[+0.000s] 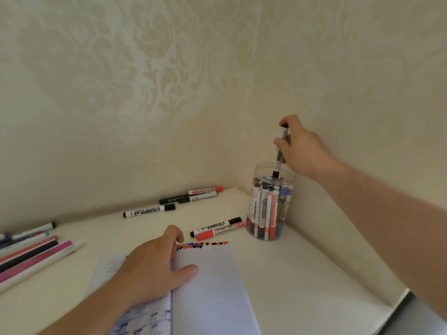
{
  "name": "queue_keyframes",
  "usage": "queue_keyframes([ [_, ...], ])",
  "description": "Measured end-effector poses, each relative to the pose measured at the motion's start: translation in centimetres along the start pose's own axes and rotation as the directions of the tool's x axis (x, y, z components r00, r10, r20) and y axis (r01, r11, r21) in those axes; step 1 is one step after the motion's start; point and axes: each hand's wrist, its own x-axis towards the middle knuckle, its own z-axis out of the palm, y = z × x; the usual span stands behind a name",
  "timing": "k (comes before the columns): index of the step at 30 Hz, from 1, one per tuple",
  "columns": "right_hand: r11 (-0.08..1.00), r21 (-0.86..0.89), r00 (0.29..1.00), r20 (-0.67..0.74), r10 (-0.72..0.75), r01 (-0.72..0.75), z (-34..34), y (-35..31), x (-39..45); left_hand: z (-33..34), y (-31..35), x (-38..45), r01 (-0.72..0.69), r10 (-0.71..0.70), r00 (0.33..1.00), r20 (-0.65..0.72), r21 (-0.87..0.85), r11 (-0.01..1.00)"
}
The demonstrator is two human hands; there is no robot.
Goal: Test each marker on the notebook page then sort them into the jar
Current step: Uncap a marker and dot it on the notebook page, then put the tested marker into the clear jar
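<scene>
The right hand (298, 146), at about two o'clock in the view, pinches a white whiteboard marker with black cap (278, 160) near its upper end. The marker stands almost upright, its lower black end just inside the mouth of the clear round plastic jar (271, 204). The jar stands in the corner of the cream worktop (302, 274), close to both patterned cream walls (145, 93), and is packed with upright markers in black, red and blue.

The left hand (152, 264), at six o'clock, rests flat with relaxed fingers on the open lined notebook (208, 286), thumb stretched across the right page. A row of red, blue and black test dots (202, 244) runs along that page's top edge.

Just beyond the notebook, at twelve o'clock from it, lie a black-capped marker (215, 226) and a red-capped whiteboard marker (219, 232), touching side by side. Further back along the wall lie four more loose markers (191, 197). At nine o'clock, a fanned group of pens and markers (31, 252) lies on the worktop, among them a pink one.
</scene>
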Motion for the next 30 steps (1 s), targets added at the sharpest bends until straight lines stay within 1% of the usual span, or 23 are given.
queue_keyframes([
  [1,1.0,0.014,1.0,-0.016,-0.012,0.013,0.0,-0.2,-0.1,0.0,0.0,0.0,0.002,-0.002,1.0,0.001,0.003,1.0],
  [2,0.998,0.049,0.998,-0.061,-0.033,0.036,-0.1,-0.6,-0.3,0.0,0.0,0.0,0.004,-0.004,1.0,0.004,0.004,1.0],
  [5,0.95,0.265,0.954,-0.287,-0.085,0.165,-1.4,-2.5,-1.1,0.0,0.0,0.2,0.007,-0.007,1.0,0.017,0.006,1.0],
  [6,0.945,0.275,0.95,-0.3,-0.089,0.175,-2.1,-3.2,-1.5,0.0,-0.1,0.2,0.004,-0.004,1.0,0.017,0.003,1.0],
  [7,0.963,0.217,0.96,-0.262,-0.098,0.158,-2.7,-3.7,-1.8,0.0,-0.2,0.2,0.003,-0.003,1.0,0.015,-0.001,1.0],
  [8,0.988,0.108,0.979,-0.181,-0.092,0.113,-3.2,-3.9,-2.0,0.1,-0.2,0.2,0.005,-0.005,1.0,0.016,-0.001,1.0],
  [9,0.998,-0.03,0.995,-0.086,-0.049,0.047,-3.4,-3.8,-2.2,0.1,-0.3,0.2,0.005,-0.005,1.0,0.018,0.002,1.0],
  [10,0.981,-0.194,1.0,-0.002,0.016,-0.016,-3.5,-3.5,-2.6,0.1,-0.3,0.2,0.002,-0.002,1.0,0.019,0.004,1.0],
  [11,0.939,-0.34,0.995,0.065,0.077,-0.051,-3.3,-3.1,-2.9,0.1,-0.2,0.2,-0.003,0.003,1.0,0.018,0.004,1.0],
  [12,0.903,-0.425,0.983,0.131,0.126,-0.059,-2.7,-2.5,-3.2,0.1,-0.1,0.2,-0.01,0.01,1.0,0.019,0.01,1.0],
  [13,0.893,-0.447,0.965,0.2,0.169,-0.063,-2.1,-2.1,-3.4,0.0,0.0,0.1,-0.023,0.023,1.0,0.021,0.022,0.999],
  [15,0.918,-0.381,0.916,0.322,0.24,-0.107,-0.9,-1.4,-3.7,-0.3,0.4,-0.1,-0.057,0.056,0.998,0.03,0.042,0.997],
  [16,0.932,-0.337,0.902,0.349,0.256,-0.134,-0.4,-1.1,-3.9,-0.6,0.6,-0.2,-0.08,0.078,0.996,0.038,0.066,0.995],
  [18,0.945,-0.288,0.913,0.324,0.249,-0.156,0.4,-0.3,-4.1,-1.1,1.4,-0.2,-0.157,0.148,0.987,0.066,0.17,0.973],
  [20,0.964,-0.207,0.932,0.286,0.222,-0.166,0.6,-0.2,-4.8,-1.3,2.6,0.0,-0.257,0.236,0.966,0.103,0.302,0.918],
  [21,0.976,-0.147,0.942,0.271,0.198,-0.163,0.4,-0.2,-5.5,-1.2,3.2,0.1,-0.29,0.267,0.957,0.115,0.31,0.905],
  [22,0.985,-0.1,0.953,0.258,0.162,-0.141,0.2,-0.5,-6.3,-0.8,3.8,0.2,-0.302,0.281,0.953,0.117,0.264,0.916],
  [23,0.992,-0.09,0.964,0.244,0.108,-0.088,0.0,-0.9,-7.4,-0.5,4.5,0.3,-0.283,0.267,0.957,0.111,0.161,0.946],
  [24,0.993,-0.121,0.972,0.233,0.033,-0.005,-0.2,-1.2,-8.5,0.0,5.1,0.5,-0.243,0.241,0.966,0.096,0.015,0.97],
  [25,0.979,-0.184,0.972,0.231,-0.045,0.089,-0.3,-1.5,-9.8,0.3,5.6,0.7,-0.202,0.211,0.976,0.053,-0.137,0.97],
  [26,0.954,-0.245,0.965,0.235,-0.115,0.173,-0.2,-1.9,-11.1,0.7,5.9,0.9,-0.17,0.176,0.984,-0.002,-0.261,0.95],
  [27,0.928,-0.29,0.957,0.237,-0.166,0.232,-0.1,-2.2,-12.4,1.1,6.2,1.1,-0.158,0.147,0.987,-0.058,-0.347,0.925],
  [30,0.885,-0.333,0.942,0.196,-0.272,0.325,0.7,-2.3,-15.0,1.9,6.7,2.0,-0.165,0.101,0.982,-0.158,-0.472,0.866],
])
